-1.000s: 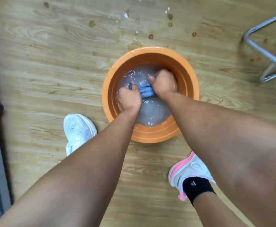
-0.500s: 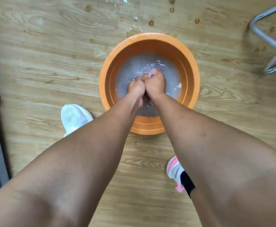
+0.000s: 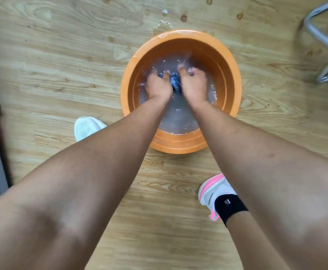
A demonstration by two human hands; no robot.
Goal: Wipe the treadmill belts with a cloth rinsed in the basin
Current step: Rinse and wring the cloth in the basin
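The left hand [image 3: 158,85] and right hand [image 3: 193,82] are sunk in the water with the fingers curled in. The blue cloth [image 3: 174,81] is bunched up and gripped between the two, with only a bit of it showing. So the cloth is down in the basin, and no treadmill belt can be made out in this view tbh.

The water [image 3: 180,117] is cloudy and churned up around the wrists. The orange basin [image 3: 126,90] is sat on the wood floor [image 3: 61,65], and drips plus a small puddle [image 3: 162,24] are seen past its far rim. A white shoe [image 3: 87,127] is planted to the left and a pink-and-white shoe [image 3: 215,193] nearer on the right. A metal frame [image 3: 326,41] is parked top right.

What could go wrong, as a guess: if the cloth is lifted out without being wrung properly, more water gets slopped on the floor and a slippery patch is left right by the feet. The belts would also be soaked rather than wiped. And the basin could be tipped if its rim is leaned on.
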